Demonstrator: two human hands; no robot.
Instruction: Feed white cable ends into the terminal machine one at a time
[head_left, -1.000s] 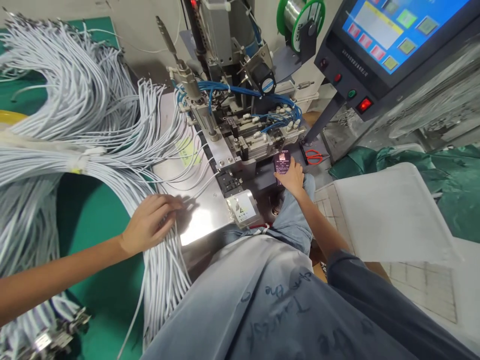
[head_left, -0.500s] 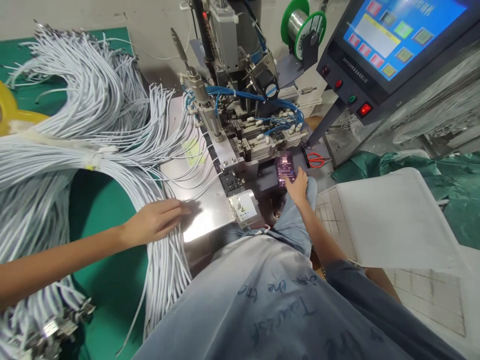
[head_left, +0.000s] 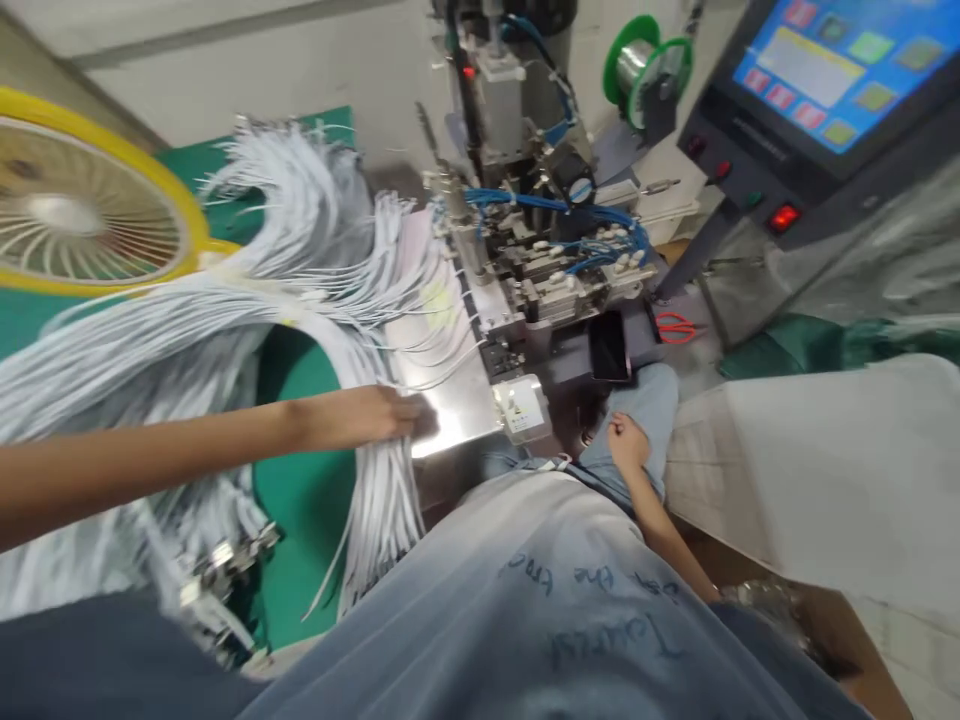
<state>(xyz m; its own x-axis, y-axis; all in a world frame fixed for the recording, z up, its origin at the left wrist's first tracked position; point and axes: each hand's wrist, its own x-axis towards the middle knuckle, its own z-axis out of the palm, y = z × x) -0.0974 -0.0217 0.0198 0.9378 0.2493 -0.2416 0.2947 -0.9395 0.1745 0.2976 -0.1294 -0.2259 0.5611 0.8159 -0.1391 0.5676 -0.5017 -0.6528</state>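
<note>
My left hand (head_left: pixel 375 415) lies across a bundle of white cables (head_left: pixel 382 500) at the edge of a metal plate (head_left: pixel 450 405). Its fingers are bent and close together; what is under them, if anything, is hidden. My right hand (head_left: pixel 628 445) rests by my thigh in blue jeans, fingers curled in, with nothing visible in them. Beyond it, a phone (head_left: pixel 609 346) with a dark screen lies on the machine's base, apart from the hand. Several single cables run over the plate to the machine (head_left: pixel 555 270) with blue air tubes.
A yellow fan (head_left: pixel 196 215) stands at the left, beside more white cables on a green mat (head_left: pixel 300 560). Red-handled scissors (head_left: pixel 675 328) lie right of the phone. A solder wire spool (head_left: pixel 637 70) and a touchscreen (head_left: pixel 847 70) stand at the back. A white board (head_left: pixel 840 460) is at the right.
My right hand has left the phone and drawn back to my thigh, its fingers curling in. The phone's lit screen has gone dark. My left fingers bend more; the view has swung left.
</note>
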